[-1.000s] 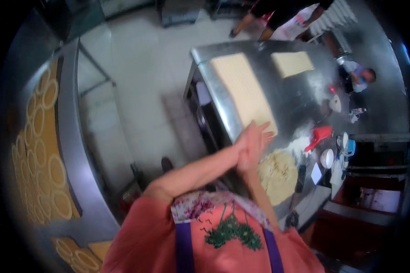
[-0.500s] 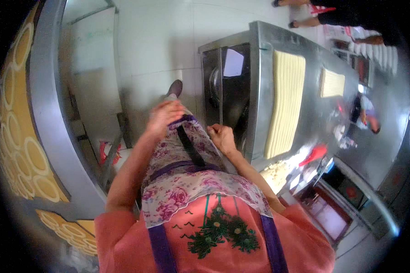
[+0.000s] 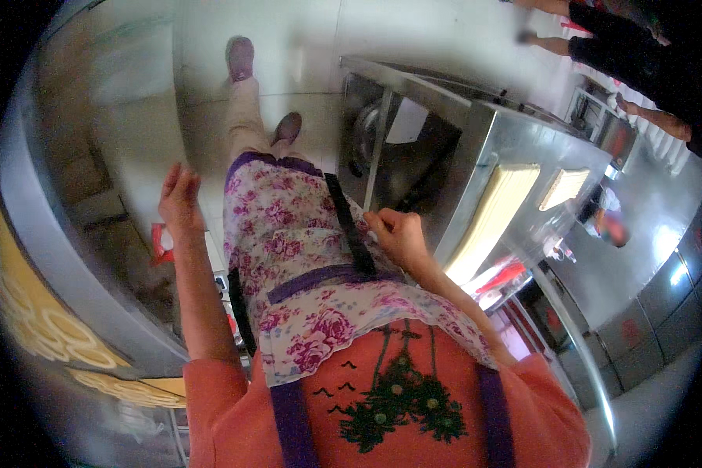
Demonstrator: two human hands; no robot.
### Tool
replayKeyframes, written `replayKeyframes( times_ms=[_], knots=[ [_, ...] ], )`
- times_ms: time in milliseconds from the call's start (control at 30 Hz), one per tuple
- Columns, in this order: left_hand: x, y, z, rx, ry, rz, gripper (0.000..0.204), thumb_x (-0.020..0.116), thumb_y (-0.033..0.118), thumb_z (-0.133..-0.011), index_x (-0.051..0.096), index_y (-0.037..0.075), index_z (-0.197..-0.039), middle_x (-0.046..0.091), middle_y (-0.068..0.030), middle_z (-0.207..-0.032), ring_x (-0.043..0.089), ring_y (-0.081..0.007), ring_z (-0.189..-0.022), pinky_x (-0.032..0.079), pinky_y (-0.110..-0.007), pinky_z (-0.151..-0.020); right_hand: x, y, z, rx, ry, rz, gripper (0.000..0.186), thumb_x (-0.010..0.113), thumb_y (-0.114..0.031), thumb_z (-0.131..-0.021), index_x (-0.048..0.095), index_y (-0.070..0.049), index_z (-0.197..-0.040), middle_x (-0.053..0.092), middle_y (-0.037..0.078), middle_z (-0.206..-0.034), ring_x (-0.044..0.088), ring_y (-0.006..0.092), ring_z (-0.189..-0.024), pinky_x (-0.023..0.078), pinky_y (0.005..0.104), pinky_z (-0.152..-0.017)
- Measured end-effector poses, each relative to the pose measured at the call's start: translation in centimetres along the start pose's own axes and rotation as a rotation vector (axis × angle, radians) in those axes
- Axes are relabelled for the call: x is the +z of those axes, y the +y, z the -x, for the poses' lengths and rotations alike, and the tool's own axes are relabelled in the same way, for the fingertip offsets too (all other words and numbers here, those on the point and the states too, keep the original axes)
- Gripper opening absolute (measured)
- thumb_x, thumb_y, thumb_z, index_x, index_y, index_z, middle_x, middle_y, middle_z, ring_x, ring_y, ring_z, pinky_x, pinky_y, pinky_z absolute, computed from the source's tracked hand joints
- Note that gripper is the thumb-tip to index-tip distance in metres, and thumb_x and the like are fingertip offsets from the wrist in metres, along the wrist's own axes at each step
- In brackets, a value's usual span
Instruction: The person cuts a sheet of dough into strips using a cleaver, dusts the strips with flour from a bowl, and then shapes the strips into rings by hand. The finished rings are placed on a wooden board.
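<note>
The person looks straight down their own front, where a floral apron (image 3: 304, 257) with purple trim hangs over an orange shirt (image 3: 382, 390) printed with a dark green design. The left hand (image 3: 181, 199) hangs out to the side at the end of a bare forearm, fingers spread apart and open, gripping nothing, above the pale tiled floor (image 3: 210, 117). The right hand (image 3: 398, 234) is loosely curled, fingers drawn together against the apron just beside its dark strap (image 3: 351, 226); whether it pinches the fabric or only rests on it cannot be told. Two brown shoes (image 3: 240, 56) show on the floor beyond the apron hem. To the right stands a stainless steel desk (image 3: 647, 210), its near corner close to the right hand, carrying a long pale strip of dough (image 3: 495, 218) and, well apart from it, a smaller dough rectangle (image 3: 565, 187). Something red (image 3: 501, 277) lies near the near end of the strip, too blurred to name. On the left a curved metal shelf (image 3: 54, 257) holds rows of yellow dough rings (image 3: 47, 335). Another person's legs (image 3: 569, 43) stand at the top right, beyond the desk.
</note>
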State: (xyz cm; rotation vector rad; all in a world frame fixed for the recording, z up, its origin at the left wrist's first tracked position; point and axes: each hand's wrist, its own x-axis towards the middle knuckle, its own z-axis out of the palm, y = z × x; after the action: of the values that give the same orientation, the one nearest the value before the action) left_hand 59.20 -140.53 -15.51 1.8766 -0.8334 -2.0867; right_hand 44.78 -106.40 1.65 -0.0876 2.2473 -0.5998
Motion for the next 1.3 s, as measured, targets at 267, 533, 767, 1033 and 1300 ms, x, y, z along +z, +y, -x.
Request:
replayKeyframes(
  times_ms=[267, 533, 767, 1033, 1300],
  knots=[
    [15.6, 8.4, -5.0, -0.071, -0.191, -0.15, 0.036, 0.063, 0.011, -0.093, 0.055, -0.001, -0.126, 0.063, -0.0068, -0.099, 0.062, -0.0158, -0.087, 0.052, -0.029, -0.08, -5.9, -9.0, -7.4, 0.218, -0.016, -0.122, 0.023, 0.067, -0.02, -0.091, 0.07, 0.003, -0.088, 0.063, 0.01, -0.07, 0.052, 0.0114, -0.06, 0.045, 0.0326, -0.054],
    [28.8, 15.6, -7.7, -0.094, -0.387, -0.412, 0.034, 0.06, 0.013, -0.095, 0.056, -0.001, -0.126, 0.062, -0.006, -0.101, 0.061, -0.0153, -0.091, 0.052, -0.029, -0.081, -10.6, -12.9, -12.0, 0.229, 0.279, -0.298, 0.035, 0.061, -0.029, -0.094, 0.061, 0.0, -0.073, 0.055, 0.02, -0.061, 0.049, 0.0333, -0.049, 0.041, 0.0405, -0.049],
    [42.6, 16.6, -6.9, -0.027, -0.526, -0.589, 0.031, 0.062, 0.015, -0.094, 0.06, 0.001, -0.121, 0.062, -0.0042, -0.1, 0.06, -0.0141, -0.091, 0.05, -0.028, -0.081, -16.5, -10.4, -16.4, 0.299, 0.443, -0.481, 0.033, 0.064, -0.026, -0.094, 0.066, 0.003, -0.076, 0.057, 0.013, -0.059, 0.049, 0.0132, -0.052, 0.042, 0.0319, -0.05],
    [55.9, 12.7, -6.4, -0.025, -0.644, -0.75, 0.03, 0.063, 0.017, -0.094, 0.061, 0.001, -0.119, 0.063, -0.003, -0.099, 0.06, -0.0139, -0.091, 0.049, -0.029, -0.079, -24.7, -2.2, -20.8, 0.263, 0.539, -0.08, 0.024, 0.065, -0.025, -0.091, 0.065, -0.006, -0.076, 0.052, 0.01, -0.053, 0.053, 0.0217, -0.046, 0.046, 0.0344, -0.047],
    [65.2, 8.6, -6.1, -0.306, -0.558, -0.947, 0.029, 0.059, 0.017, -0.094, 0.061, 0.002, -0.12, 0.064, -0.0033, -0.098, 0.061, -0.0145, -0.086, 0.05, -0.028, -0.076, -24.0, 3.7, -24.1, 0.174, 0.533, 0.084, 0.009, 0.071, -0.012, -0.079, 0.063, -0.008, -0.076, 0.061, 0.01, -0.062, 0.059, 0.026, -0.051, 0.046, 0.0378, -0.047]
  ],
)
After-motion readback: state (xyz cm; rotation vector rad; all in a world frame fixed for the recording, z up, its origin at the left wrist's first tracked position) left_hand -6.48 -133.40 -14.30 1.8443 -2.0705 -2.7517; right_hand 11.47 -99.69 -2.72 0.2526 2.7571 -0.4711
